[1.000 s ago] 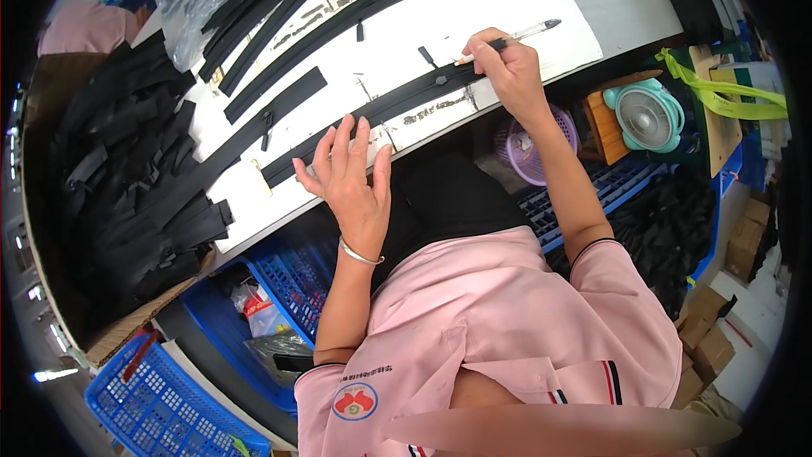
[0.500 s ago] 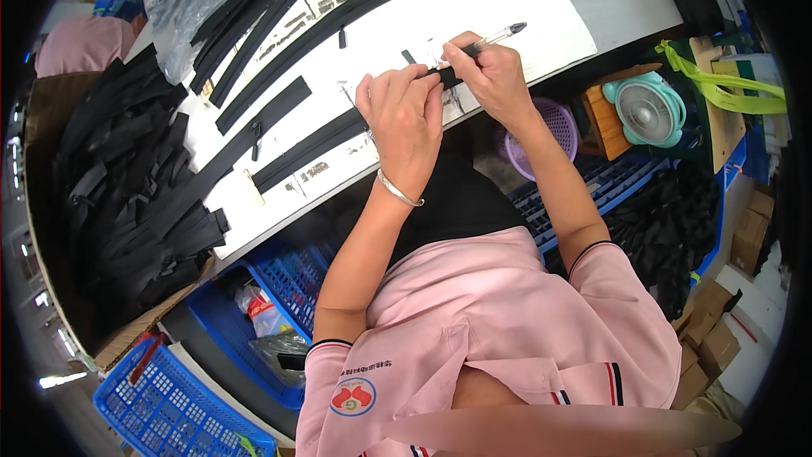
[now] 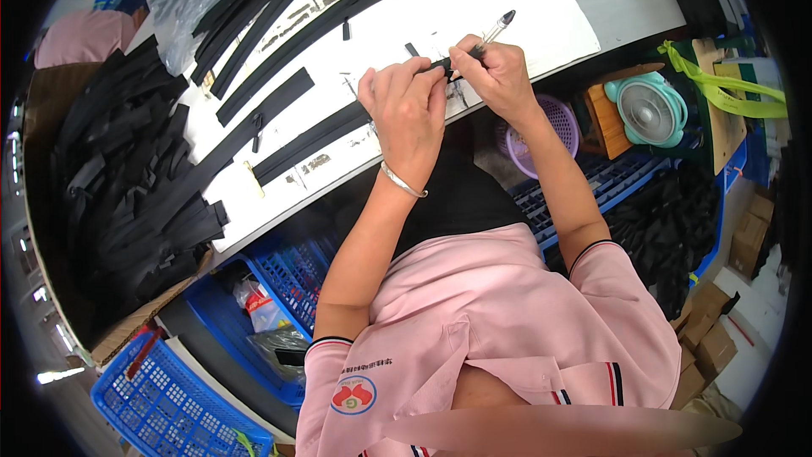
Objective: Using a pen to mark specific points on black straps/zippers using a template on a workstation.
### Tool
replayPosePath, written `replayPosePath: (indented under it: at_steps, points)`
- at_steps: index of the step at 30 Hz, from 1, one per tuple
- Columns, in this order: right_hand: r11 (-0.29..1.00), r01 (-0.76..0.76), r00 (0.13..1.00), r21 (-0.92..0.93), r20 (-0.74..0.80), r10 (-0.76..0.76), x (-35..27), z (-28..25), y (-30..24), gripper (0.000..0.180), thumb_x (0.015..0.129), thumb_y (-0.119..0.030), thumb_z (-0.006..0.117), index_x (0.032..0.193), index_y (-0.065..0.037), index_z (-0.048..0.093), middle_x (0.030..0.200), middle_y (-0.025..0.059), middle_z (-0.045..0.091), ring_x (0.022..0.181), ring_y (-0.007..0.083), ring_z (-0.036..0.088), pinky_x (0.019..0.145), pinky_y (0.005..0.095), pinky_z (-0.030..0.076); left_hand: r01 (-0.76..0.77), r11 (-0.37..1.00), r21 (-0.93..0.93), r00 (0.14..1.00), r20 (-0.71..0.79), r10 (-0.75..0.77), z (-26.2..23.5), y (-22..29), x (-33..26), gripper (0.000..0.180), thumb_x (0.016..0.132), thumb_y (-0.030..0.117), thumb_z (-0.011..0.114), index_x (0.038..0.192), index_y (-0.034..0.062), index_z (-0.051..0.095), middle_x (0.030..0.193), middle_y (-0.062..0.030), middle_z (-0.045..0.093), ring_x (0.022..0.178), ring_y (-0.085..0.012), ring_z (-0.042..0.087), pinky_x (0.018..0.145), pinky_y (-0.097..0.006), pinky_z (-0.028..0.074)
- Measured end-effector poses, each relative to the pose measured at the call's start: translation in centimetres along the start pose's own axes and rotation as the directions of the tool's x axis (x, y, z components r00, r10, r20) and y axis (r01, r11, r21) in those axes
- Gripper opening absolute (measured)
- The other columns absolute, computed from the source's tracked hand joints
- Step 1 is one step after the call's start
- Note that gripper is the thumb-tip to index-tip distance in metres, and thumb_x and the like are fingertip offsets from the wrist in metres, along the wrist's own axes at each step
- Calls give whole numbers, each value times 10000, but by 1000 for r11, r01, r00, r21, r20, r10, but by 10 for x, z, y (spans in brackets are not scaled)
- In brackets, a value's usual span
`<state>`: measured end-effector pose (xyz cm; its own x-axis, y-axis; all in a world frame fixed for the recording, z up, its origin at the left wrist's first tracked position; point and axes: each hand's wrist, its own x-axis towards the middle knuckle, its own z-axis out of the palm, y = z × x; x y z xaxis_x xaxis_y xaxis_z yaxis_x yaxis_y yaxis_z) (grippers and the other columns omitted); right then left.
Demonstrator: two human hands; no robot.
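Observation:
My left hand [image 3: 408, 103] is bent over the right part of a black fabric strip [image 3: 315, 144], its fingers pressing the strip onto the white, marked board [image 3: 541, 13]. Close beside it, my right hand [image 3: 497, 74] grips a clear-barrelled pen [image 3: 497, 30] with a dark end pointing up and away. The pen's lower end is by the strip's right end, largely covered by my fingers. Small black pieces lie on the board, one just beyond my hands and another [image 3: 346, 30] farther left. Longer black strips [image 3: 355, 4] lie beyond them.
A carton [image 3: 38, 228] heaped with black strips stands at the left, and a clear plastic bag [image 3: 173, 13] lies at the far left. Right of the table are a turquoise fan [image 3: 647, 110], a purple basket [image 3: 562, 135] and a blue crate of black material [image 3: 668, 224]. Blue baskets [image 3: 178, 398] stand lower left.
The pen in my right hand has tilted more upright, and its upper end has moved left and away. My left hand has shifted very slightly and still presses on the strip.

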<state>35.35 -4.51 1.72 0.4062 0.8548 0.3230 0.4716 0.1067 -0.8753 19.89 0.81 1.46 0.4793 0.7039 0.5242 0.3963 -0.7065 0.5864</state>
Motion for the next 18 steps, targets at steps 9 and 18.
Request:
replayPosePath:
  at_steps: [9, 18]
  points:
    - [929, -139, 980, 343, -85, 179, 0, -5, -4, 206, 994, -104, 606, 859, 6, 715, 781, 14, 688, 638, 54, 560, 595, 215, 465, 18, 996, 91, 999, -38, -14, -49, -21, -5, 301, 892, 91, 754, 1193, 82, 748, 1298, -121, 670, 1214, -306, 599, 1137, -502, 367]
    - [952, -143, 984, 270, -61, 165, 3, 3, -9, 160, 993, -212, 701, 1021, -58, 730, 709, -30, 606, 633, 37, 521, 591, 202, 431, 188, 907, 377, 982, -52, -182, -133, -131, -3, 263, 915, 170, 735, 1153, 58, 750, 1231, -110, 703, 1170, -311, 608, 1073, -441, 384]
